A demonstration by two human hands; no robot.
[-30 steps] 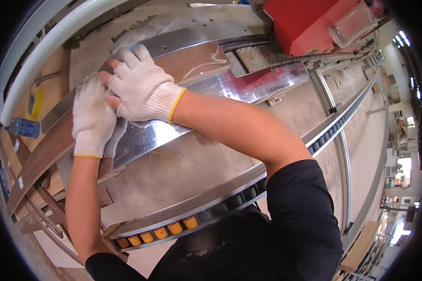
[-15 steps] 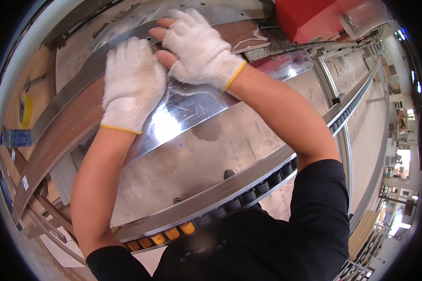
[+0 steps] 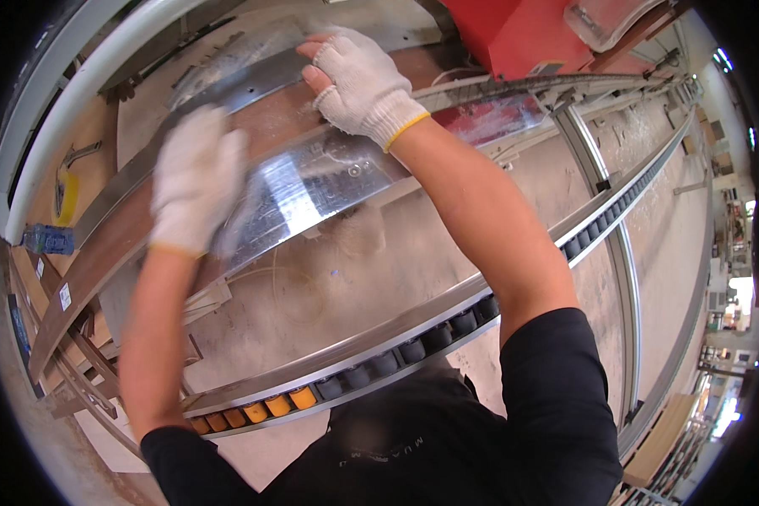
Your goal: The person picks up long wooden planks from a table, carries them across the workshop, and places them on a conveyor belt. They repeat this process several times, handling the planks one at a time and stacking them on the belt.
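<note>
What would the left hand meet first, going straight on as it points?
The left hand would probably meet the grey metal strip first, though blur and depth leave this uncertain.

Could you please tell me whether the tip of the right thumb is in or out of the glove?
Out: on the right hand, bare skin shows at the thumb tip, beyond the white glove.

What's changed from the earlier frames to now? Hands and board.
The brown board has slid right, toward the red machine. Both gloved hands first moved right; then the left hand, blurred now, drew back left, opening a gap from the right hand. Whether the left touches the board is unclear. The bottle, yellow tape and metal plate stayed put.
</note>
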